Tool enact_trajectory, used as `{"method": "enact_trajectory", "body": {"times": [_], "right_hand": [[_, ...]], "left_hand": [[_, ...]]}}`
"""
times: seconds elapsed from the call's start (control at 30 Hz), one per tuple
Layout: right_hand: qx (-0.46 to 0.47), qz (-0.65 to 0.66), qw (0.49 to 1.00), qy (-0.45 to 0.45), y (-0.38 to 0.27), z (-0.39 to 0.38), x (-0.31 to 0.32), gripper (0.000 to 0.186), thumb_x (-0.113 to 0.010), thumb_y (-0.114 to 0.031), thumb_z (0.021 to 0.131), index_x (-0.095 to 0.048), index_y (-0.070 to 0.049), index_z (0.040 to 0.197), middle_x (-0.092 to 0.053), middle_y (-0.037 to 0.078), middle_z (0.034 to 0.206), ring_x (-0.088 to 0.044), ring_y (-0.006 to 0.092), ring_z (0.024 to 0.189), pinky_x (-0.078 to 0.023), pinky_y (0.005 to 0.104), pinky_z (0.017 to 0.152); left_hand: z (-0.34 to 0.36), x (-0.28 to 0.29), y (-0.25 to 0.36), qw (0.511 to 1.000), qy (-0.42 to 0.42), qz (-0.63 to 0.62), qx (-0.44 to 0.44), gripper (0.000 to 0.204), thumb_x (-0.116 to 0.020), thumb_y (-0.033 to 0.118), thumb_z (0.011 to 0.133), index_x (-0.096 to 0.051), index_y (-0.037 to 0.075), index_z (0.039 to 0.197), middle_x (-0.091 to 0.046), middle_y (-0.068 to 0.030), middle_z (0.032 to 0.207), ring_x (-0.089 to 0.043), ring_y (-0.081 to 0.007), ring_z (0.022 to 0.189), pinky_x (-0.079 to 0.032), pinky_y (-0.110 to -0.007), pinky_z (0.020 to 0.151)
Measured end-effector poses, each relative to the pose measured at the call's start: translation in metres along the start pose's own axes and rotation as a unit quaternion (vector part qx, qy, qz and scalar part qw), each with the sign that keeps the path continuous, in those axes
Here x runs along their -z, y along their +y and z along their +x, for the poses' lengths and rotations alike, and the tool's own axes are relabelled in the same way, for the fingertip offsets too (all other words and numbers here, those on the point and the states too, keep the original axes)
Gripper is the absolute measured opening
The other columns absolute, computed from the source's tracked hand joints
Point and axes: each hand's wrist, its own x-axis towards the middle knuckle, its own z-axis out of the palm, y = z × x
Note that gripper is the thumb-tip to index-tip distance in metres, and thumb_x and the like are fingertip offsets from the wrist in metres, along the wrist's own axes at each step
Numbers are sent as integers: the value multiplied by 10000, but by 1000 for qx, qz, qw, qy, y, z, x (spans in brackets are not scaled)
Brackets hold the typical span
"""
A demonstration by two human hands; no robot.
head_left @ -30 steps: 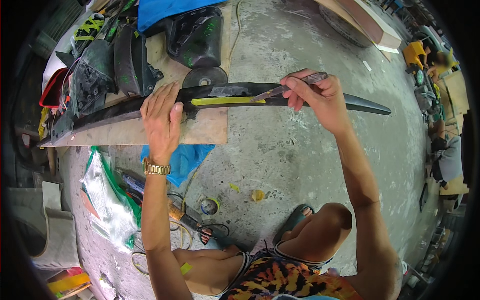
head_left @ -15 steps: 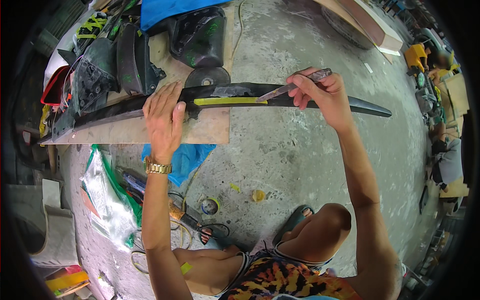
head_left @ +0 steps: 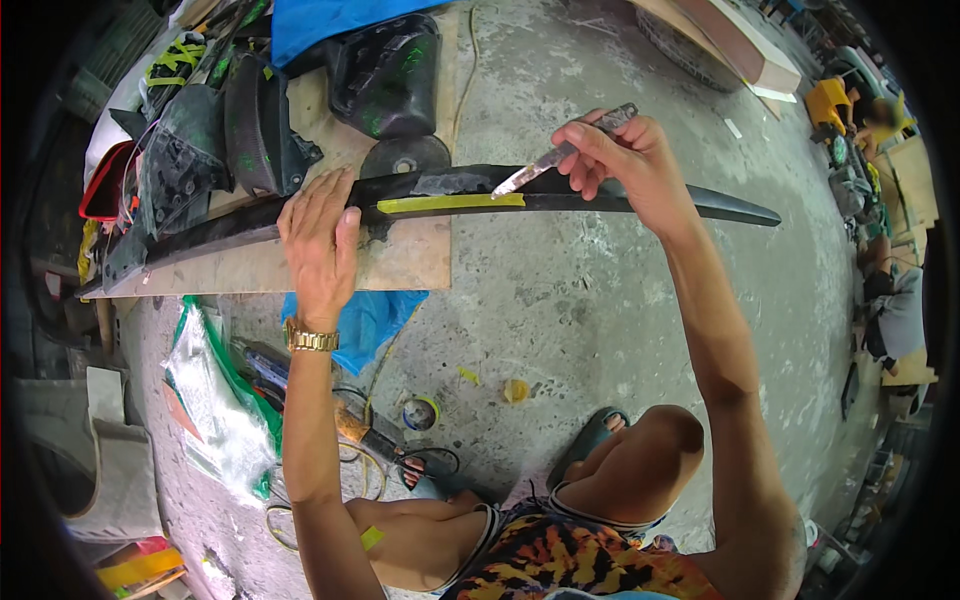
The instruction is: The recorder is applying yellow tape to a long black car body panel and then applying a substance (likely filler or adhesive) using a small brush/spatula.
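Note:
A long, curved black trim piece (head_left: 570,198) stretches across the view, with a strip of yellow tape (head_left: 452,203) along its near edge and a dull grey patch (head_left: 450,183) just above the tape. My left hand (head_left: 318,235) lies over the trim piece left of the tape, fingers stretched and thumb apart. In my right hand (head_left: 622,160), fingers and thumb pinch a slim, worn metal knife (head_left: 545,165) like a craft knife. Its tip points down and left, at or just above the tape near its right end; contact cannot be told.
The trim rests on a wooden board (head_left: 405,265) holding a dark disc (head_left: 405,155) and several black moulded parts (head_left: 385,75). Near my feet lie a power tool (head_left: 365,425), cords, a tape roll (head_left: 420,412) and a plastic bag (head_left: 215,400). A person (head_left: 895,310) is at far right.
My right hand and the knife have moved left and slightly up, the tip travelling left along the tape. My left hand stays on the trim piece.

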Motion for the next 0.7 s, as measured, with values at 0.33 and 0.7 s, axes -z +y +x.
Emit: {"method": "enact_trajectory", "body": {"times": [0.33, 0.7], "right_hand": [[1, -18, 1000, -7, -2, -1, -2, 258, -622, -205, 1019, -731, 24, 974, -700, 68, 747, -641, 98, 590, -512, 241, 517], [10, 11, 999, -29, -3, -7, -9, 232, -664, -185, 995, -739, 27, 1050, -709, 79, 805, -663, 105, 661, -537, 241, 564]], "left_hand": [[1, 2, 1, 1000, -2, -4, -3, 460, -419, 313, 1051, -618, 19, 1343, -632, -160, 1342, -550, -310, 1285, -312, -446, 1129], [0, 3, 0, 1000, -2, -7, -3, 448, -437, 302, 1044, -619, 27, 1348, -633, -161, 1343, -551, -311, 1282, -306, -439, 1137]]}}
